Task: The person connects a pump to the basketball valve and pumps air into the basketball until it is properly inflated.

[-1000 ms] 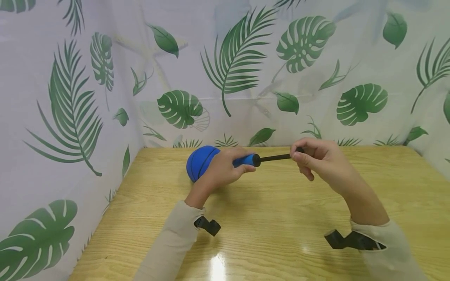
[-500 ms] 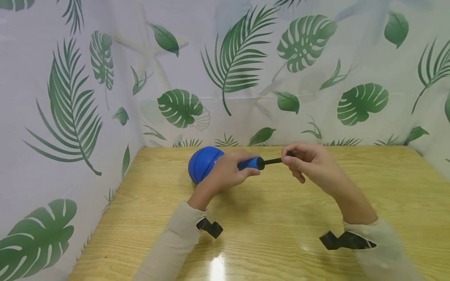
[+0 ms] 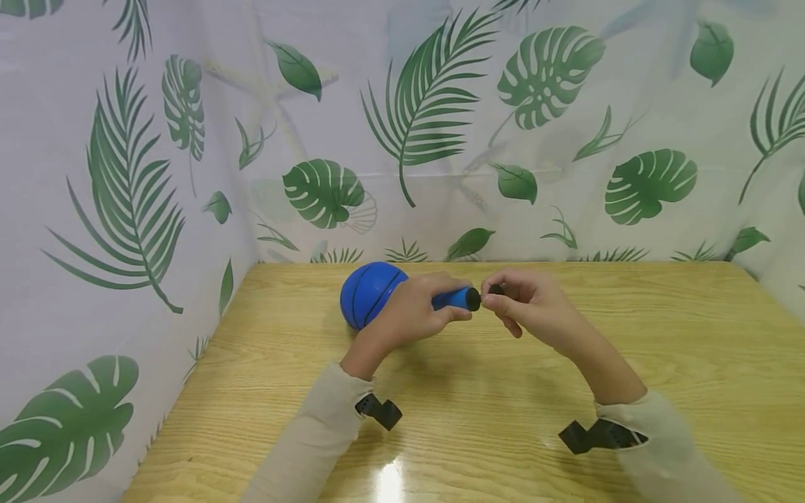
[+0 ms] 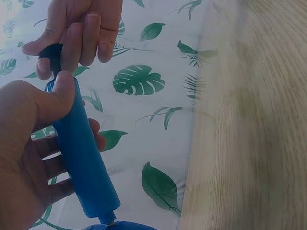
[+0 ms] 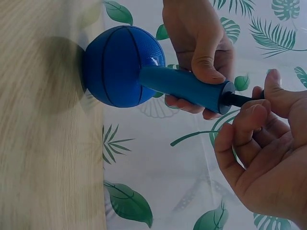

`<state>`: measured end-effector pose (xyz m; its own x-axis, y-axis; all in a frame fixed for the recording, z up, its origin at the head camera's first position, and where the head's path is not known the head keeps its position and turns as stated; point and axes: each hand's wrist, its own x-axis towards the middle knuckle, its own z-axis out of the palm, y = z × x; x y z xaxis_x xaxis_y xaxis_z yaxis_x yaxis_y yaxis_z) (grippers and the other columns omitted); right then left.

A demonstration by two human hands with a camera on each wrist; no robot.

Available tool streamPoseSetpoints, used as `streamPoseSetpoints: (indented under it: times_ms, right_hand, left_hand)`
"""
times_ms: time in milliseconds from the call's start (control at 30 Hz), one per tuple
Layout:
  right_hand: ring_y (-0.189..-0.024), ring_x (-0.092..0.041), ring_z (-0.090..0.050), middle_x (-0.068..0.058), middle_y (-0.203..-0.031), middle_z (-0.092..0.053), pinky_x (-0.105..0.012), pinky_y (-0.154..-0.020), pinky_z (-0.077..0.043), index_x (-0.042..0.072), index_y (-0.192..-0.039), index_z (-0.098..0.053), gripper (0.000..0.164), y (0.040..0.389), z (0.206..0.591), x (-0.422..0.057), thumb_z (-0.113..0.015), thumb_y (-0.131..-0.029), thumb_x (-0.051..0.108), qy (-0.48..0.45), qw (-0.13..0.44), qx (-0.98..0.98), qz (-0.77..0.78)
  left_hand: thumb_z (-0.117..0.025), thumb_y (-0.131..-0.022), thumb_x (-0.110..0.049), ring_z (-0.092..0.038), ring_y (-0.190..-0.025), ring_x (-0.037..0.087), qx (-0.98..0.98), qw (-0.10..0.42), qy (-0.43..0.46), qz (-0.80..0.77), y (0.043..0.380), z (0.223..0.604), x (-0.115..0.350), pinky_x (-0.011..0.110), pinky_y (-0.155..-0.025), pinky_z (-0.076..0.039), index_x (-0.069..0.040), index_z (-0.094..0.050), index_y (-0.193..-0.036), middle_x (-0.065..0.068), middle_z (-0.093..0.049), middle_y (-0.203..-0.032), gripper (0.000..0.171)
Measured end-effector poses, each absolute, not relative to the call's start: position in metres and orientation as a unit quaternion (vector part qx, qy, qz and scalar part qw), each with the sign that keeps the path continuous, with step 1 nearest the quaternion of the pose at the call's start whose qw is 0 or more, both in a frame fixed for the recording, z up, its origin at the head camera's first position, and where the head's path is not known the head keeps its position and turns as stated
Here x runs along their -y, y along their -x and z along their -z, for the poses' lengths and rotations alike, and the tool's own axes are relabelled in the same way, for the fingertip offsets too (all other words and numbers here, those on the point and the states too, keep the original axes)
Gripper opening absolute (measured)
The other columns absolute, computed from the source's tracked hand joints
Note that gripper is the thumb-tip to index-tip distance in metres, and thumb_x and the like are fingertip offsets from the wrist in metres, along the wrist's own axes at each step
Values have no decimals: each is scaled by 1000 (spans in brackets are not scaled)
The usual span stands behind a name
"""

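Observation:
A blue ball with black seam lines [image 3: 371,290] rests on the table, left of centre. My left hand [image 3: 418,307] grips the blue barrel of a small hand pump [image 5: 187,90], thumb on one side and fingers round the other. The pump's nozzle end meets the ball, as the left wrist view shows at its bottom edge. My right hand [image 3: 534,304] pinches the pump's black handle [image 4: 52,55] between thumb and fingers. Only a short piece of the black rod [image 5: 237,99] shows between barrel and handle. Fingers partly cover the handle.
A wood-grain table [image 3: 503,433] lies under both hands. White sheeting printed with green leaves [image 3: 327,192] stands along the back and left edges. Each beige sleeve carries a black wrist camera [image 3: 380,412].
My right hand has moved left toward the barrel, pushing the rod in until little of it shows. The left hand, pump barrel and ball have shifted slightly right.

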<state>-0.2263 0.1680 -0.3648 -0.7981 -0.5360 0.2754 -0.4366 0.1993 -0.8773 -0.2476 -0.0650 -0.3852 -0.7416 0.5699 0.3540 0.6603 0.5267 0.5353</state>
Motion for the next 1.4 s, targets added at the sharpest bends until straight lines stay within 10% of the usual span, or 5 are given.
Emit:
streamPoseSetpoints:
  times_ms: [733, 1400]
  right_hand:
    - [-50, -19, -41, -3, -61, -47, -34, -44, -36, 4, -101, -65, 14, 212, 329, -199, -56, -101, -6, 350, -15, -718, 601]
    - [-54, -20, -50, -1, -66, -50, -32, -49, -47, 4, -103, -62, 9, 224, 347, -185, -55, -105, 8, 314, 22, -757, 573]
  left_hand:
    - [-74, -95, -31, -63, -127, 21, 882, 67, 306, 353, 253, 378, 78, 41, -106, -51, -17, -66, -137, 3, -68, -135, 45]
    - [-73, -95, -31, -68, -113, 22, 883, 90, 325, 327, 251, 383, 70, 39, -96, -55, -14, -67, -135, 6, -70, -125, 43]
